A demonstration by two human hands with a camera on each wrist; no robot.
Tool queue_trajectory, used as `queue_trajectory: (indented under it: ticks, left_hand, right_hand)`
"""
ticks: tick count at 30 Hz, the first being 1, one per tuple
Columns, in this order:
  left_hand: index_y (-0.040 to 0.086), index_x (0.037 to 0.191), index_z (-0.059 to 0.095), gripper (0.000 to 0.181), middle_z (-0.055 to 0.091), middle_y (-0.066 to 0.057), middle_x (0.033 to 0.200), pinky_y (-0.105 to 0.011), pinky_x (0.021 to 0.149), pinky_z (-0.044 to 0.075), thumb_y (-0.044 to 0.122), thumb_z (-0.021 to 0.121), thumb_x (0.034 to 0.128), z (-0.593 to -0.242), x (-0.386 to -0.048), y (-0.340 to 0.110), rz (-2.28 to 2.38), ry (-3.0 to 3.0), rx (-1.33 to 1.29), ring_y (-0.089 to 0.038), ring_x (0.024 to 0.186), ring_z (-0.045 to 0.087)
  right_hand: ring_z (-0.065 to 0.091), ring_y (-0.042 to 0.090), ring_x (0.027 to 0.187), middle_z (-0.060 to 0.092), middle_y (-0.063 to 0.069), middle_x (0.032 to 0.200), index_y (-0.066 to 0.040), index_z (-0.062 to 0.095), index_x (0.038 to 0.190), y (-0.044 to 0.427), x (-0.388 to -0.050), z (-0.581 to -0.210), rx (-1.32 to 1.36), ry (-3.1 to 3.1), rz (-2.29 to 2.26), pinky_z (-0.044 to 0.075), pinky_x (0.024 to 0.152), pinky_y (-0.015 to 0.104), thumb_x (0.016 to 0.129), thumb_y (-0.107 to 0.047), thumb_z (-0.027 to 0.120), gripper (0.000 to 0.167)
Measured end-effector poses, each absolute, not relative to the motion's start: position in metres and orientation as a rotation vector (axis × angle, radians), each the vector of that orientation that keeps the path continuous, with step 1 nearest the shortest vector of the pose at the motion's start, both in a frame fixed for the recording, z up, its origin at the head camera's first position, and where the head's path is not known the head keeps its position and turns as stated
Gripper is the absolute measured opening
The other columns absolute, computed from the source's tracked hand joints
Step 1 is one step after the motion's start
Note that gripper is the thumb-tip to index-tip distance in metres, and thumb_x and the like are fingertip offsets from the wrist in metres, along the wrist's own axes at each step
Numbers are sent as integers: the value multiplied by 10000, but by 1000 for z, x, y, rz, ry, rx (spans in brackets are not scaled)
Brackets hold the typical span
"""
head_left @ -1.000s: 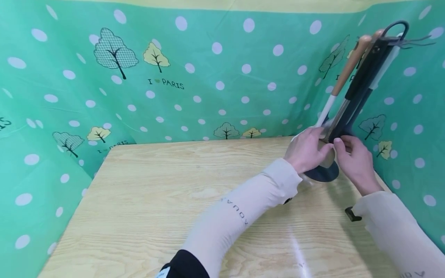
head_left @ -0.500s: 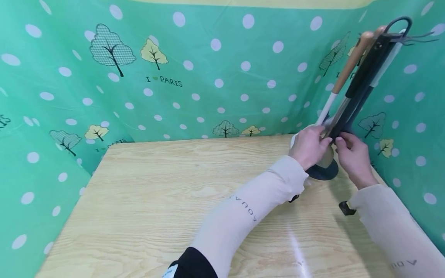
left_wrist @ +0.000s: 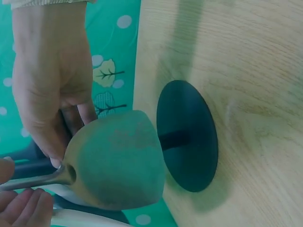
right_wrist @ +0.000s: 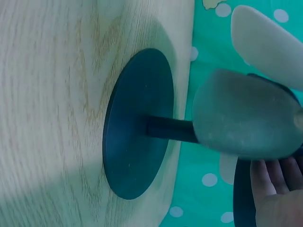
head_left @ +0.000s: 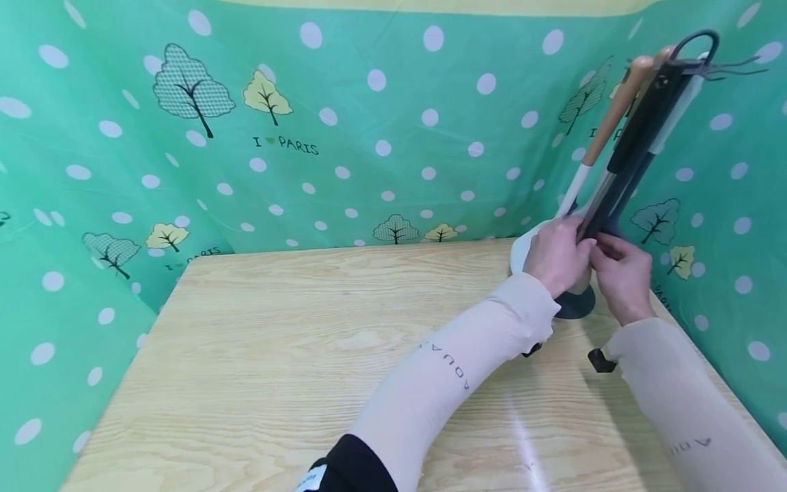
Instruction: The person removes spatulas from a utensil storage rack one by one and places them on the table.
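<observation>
A metal spatula (left_wrist: 118, 161) hangs blade down among utensils on a rack with a round black base (head_left: 576, 304) at the table's back right. My left hand (head_left: 558, 256) pinches its thin metal shank above the blade, the fingertips (left_wrist: 28, 208) showing at the left wrist view's edge. Opposite, my right hand (head_left: 624, 273) has its fingers behind the blade and one fingertip near the shank's neck. What those fingers touch is partly hidden. The rack's black post (right_wrist: 173, 129) rises from the base behind the blade.
A white-headed utensil (head_left: 521, 253) hangs left of my left hand. Wooden handles (head_left: 615, 116), a black handle (head_left: 645, 123) and a hooked rack top (head_left: 697, 51) stand tall. Green printed cloth (head_left: 369, 137) encloses the wooden table (head_left: 307, 342) at the back and sides.
My left hand has shifted right along the utensils, baring more of the white-headed one. My right hand has moved slightly left, and the two hands now nearly meet.
</observation>
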State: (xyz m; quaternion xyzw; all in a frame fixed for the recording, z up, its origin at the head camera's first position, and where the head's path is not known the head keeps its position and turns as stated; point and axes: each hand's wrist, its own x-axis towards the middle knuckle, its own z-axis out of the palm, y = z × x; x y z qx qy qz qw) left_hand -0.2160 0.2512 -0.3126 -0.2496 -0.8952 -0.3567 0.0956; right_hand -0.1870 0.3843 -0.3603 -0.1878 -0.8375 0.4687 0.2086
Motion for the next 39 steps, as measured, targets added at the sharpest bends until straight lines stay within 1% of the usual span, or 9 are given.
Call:
queue_trajectory:
  ticks: [4, 9, 13, 18, 21, 24, 29, 32, 39]
  left_hand:
    - [235, 1099, 655, 198, 639, 115, 977, -142, 711, 469, 297, 655, 912, -316, -219, 251, -1139, -2613, -712, -27, 863, 597]
    - [230, 1115, 662, 209, 638, 128, 975, -105, 741, 447, 277, 661, 911, -321, -219, 251, -1196, -2554, -713, 5, 879, 572]
    - [232, 1097, 669, 197, 641, 147, 978, -71, 718, 427, 278, 670, 905, -321, -219, 252, -1195, -2540, -738, 37, 858, 563]
    - [247, 1057, 679, 159, 647, 162, 960, -62, 667, 417, 277, 675, 902, -319, -218, 254, -1176, -2546, -755, 55, 820, 559]
    - [254, 1042, 684, 145, 652, 165, 952, -68, 657, 419, 284, 676, 901, -320, -218, 253, -1160, -2545, -748, 53, 810, 563]
    - [258, 1047, 686, 146, 651, 162, 957, -73, 661, 425, 289, 669, 905, -322, -218, 252, -1145, -2535, -754, 47, 815, 571]
    - [255, 1031, 695, 125, 639, 150, 928, -73, 665, 423, 269, 662, 912, -322, -218, 248, -1137, -2501, -750, 38, 805, 567]
    - [239, 1010, 700, 105, 632, 140, 899, -64, 658, 411, 247, 661, 914, -322, -218, 245, -1149, -2484, -761, 35, 784, 550]
    - [217, 1037, 703, 129, 631, 123, 910, -46, 669, 404, 230, 658, 916, -324, -218, 241, -1161, -2462, -805, 37, 796, 542]
  right_hand:
    - [574, -39, 873, 586, -186, 920, -33, 585, 1299, 386, -190, -362, -491, -2291, 1376, 476, 700, 70, 905, -339, 632, 502]
    - [587, -38, 849, 591, -195, 884, -20, 596, 1280, 385, -191, -364, -476, -2263, 1380, 487, 691, 79, 893, -334, 652, 501]
    - [565, -10, 833, 585, -158, 884, -34, 635, 1232, 383, -192, -366, -515, -2241, 1287, 469, 661, 79, 903, -320, 632, 436]
    - [521, 60, 863, 590, -21, 1007, -59, 631, 1245, 383, -194, -365, -577, -2294, 1175, 437, 652, 103, 924, -357, 579, 442]
    - [519, 85, 869, 596, 48, 1059, -52, 622, 1256, 383, -195, -366, -579, -2329, 1159, 438, 647, 108, 930, -365, 562, 456]
    - [527, 77, 859, 603, 54, 1056, -46, 627, 1246, 381, -196, -367, -577, -2338, 1145, 437, 641, 103, 929, -363, 561, 453]
    - [546, 7, 816, 598, -10, 988, -40, 634, 1218, 380, -195, -365, -564, -2329, 1163, 449, 641, 82, 924, -385, 569, 458]
    - [557, -19, 791, 597, -12, 975, -32, 627, 1213, 378, -194, -364, -542, -2339, 1189, 461, 639, 73, 927, -391, 567, 463]
    - [573, 41, 860, 590, 76, 1095, -47, 583, 1285, 377, -193, -365, -539, -2389, 1195, 459, 662, 69, 944, -416, 527, 505]
